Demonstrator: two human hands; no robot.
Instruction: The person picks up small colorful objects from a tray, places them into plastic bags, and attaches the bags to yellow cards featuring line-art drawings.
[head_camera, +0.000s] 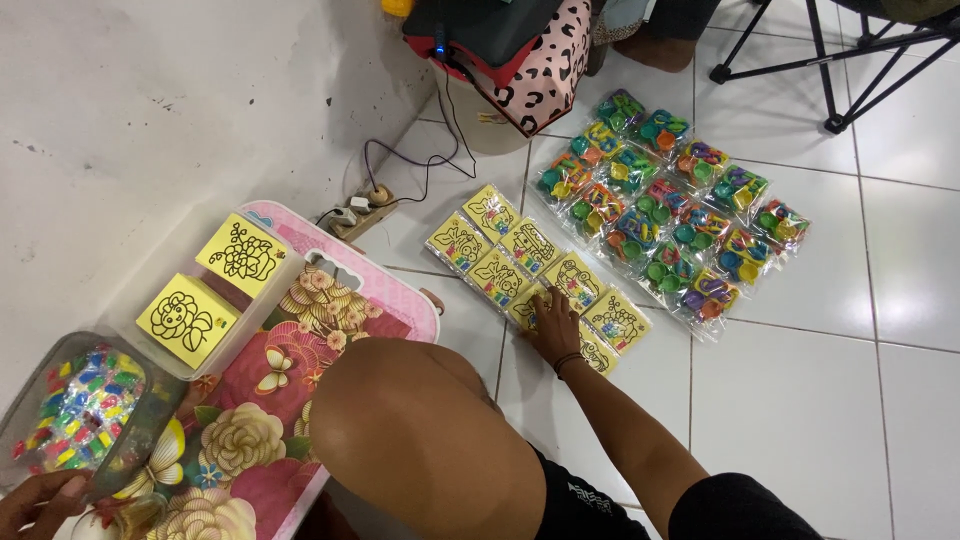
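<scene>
My right hand (551, 318) reaches over my bent knee (420, 430) and rests fingers-down on a yellow picture card (527, 305) on the white tile floor. That card belongs to two rows of several yellow cards (528, 246) in clear sleeves. At the bottom left corner, my left hand (35, 500) grips the near edge of a clear plastic box (25, 420) filled with small colourful pieces (82, 408).
Several clear packets of colourful plastic toys (668, 215) lie in rows beyond the cards. A clear tray (262, 300) with two yellow cards sits on a pink floral case (385, 290). A power strip with cables (362, 212), a leopard-print bag (545, 70) and chair legs (840, 70) are behind.
</scene>
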